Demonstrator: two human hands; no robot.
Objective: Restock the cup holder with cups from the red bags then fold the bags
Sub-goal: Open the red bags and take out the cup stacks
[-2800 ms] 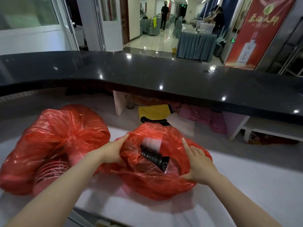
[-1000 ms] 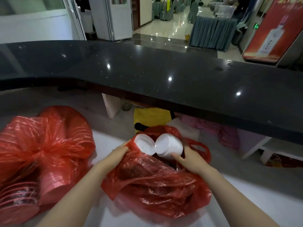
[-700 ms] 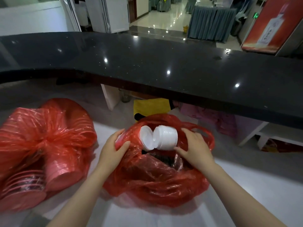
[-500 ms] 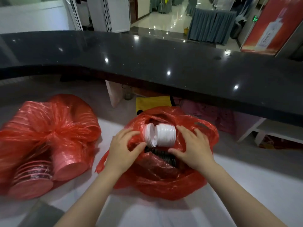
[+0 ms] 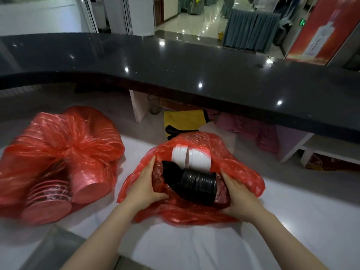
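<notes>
An open red plastic bag (image 5: 239,172) lies on the white counter (image 5: 302,221) in front of me. Inside it show two stacks of white cups (image 5: 191,156) and, nearer me, a stack of black cups (image 5: 196,185) lying on its side. My left hand (image 5: 145,187) grips the bag's left rim, fingers curled over the plastic. My right hand (image 5: 238,196) grips the right rim and pulls the mouth wide. A second red bag (image 5: 58,149), tied at the middle, lies to the left, full of pink cup stacks (image 5: 85,189). No cup holder is in view.
A raised black counter top (image 5: 194,71) runs across behind the white surface. Below it sit a yellow and black item (image 5: 183,120), pink cloth (image 5: 251,129) and a white shelf (image 5: 327,147). A grey panel (image 5: 50,248) meets the near left edge.
Both hands have dropped from the white cups to the bag's rim and spread it apart. The black cup stack now lies exposed below the white stacks.
</notes>
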